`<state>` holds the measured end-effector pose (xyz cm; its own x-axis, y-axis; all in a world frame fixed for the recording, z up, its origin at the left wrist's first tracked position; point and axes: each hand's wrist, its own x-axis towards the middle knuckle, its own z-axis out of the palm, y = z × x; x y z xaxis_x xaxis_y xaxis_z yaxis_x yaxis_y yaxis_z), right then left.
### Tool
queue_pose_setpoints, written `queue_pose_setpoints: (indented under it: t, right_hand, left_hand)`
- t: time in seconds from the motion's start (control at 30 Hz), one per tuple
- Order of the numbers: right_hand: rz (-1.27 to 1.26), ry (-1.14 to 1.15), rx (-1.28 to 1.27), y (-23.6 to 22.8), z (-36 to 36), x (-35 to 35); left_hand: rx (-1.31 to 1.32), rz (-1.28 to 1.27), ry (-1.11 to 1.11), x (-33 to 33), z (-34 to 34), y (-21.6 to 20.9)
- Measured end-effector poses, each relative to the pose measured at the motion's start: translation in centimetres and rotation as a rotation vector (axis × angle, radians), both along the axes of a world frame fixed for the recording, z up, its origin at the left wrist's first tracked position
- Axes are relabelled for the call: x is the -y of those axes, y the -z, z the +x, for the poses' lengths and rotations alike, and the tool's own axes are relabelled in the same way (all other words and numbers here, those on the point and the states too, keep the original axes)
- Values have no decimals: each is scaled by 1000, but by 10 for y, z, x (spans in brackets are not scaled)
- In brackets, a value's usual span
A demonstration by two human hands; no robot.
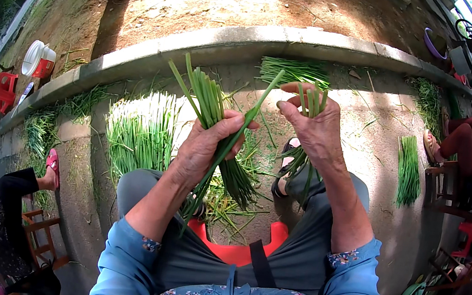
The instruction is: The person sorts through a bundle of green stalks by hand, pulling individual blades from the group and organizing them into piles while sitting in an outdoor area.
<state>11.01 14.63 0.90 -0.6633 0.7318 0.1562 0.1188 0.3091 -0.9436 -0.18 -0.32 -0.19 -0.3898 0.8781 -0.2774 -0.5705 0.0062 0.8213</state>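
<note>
1. Our left hand (207, 143) is closed around a bunch of green stalks (215, 125), their leaf tips fanning up and far.
2. Our right hand (312, 125) is loosely curled, pinching a few stalks (311, 107) between thumb and fingers, just right of the bunch.
3. We judge the sorting well along: neat piles (141, 132) lie on the ground to the left, another pile (408, 169) to the right, with loose trimmings (227, 205) near our knees.
4. Far left, a white bucket (34, 57) stands beside a red crate (4, 91); any label is too small to tell.
</note>
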Motion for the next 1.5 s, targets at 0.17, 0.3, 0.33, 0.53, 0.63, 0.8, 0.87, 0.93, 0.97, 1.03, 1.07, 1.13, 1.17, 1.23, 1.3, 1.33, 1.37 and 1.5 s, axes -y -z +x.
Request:
queue_pose_setpoints:
  t: [0.17, 0.3, 0.33, 0.53, 0.63, 0.8, 0.87, 0.93, 0.97, 1.03, 1.07, 1.13, 1.17, 1.23, 1.3, 1.33, 1.37, 1.5]
  right_hand:
    - [-111, -49, 124, -10, 3, -1]
    - [-74, 13, 10, -9, 1, 5]
    - [-96, 7, 39, -11, 3, 4]
    - [-520, -116, -114, -23, 4, 6]
    - [-552, -157, -98, -26, 2, 12]
    - [-464, -166, -42, -22, 7, 5]
    - [-432, -155, -49, -21, 7, 6]
    - [-406, -157, -50, -19, 7, 6]
    - [-394, -161, -47, -18, 6, 6]
    - [-323, -142, -71, -15, 5, 6]
    - [-267, -122, -98, -12, 3, 8]
    - [-181, -88, -124, -12, -1, 14]
    - [-152, -73, -124, -14, -2, 17]
    - [-84, -52, -88, -16, -3, 20]
    - [0, -33, -17, -18, -2, 20]
    - [6, -27, -2, -20, -2, 20]
    - [13, -21, 12, -21, -1, 20]
    - [-116, 18, -39, -20, -3, 20]
  left_hand:
    - [-22, -4, -1, 1, -1, -1]
    - [-17, 12, 22, 0, -2, 2]
    - [-15, 10, 23, 0, -2, 2]
    - [-25, -16, 84, -2, 3, -2]
    - [-37, -61, 119, -1, 5, -4]
    - [-123, -120, 115, -3, 5, 3]
    - [-172, -131, 154, -4, 2, 2]
    - [-179, -104, 156, -3, 4, 4]
    - [-182, -91, 158, -3, 5, 5]
    - [-160, -70, 151, -5, 8, 4]
    - [-149, -59, 148, -5, 8, 4]
    - [-166, -39, 143, -6, 8, 7]
    - [-174, -29, 141, -6, 8, 7]
    - [-183, -49, 120, -6, 9, 7]
    - [-183, -65, 112, -6, 9, 6]
    - [-177, -72, 115, -5, 8, 5]
    - [-172, -78, 117, -5, 7, 5]
    - [-220, -85, 96, -6, 8, 0]
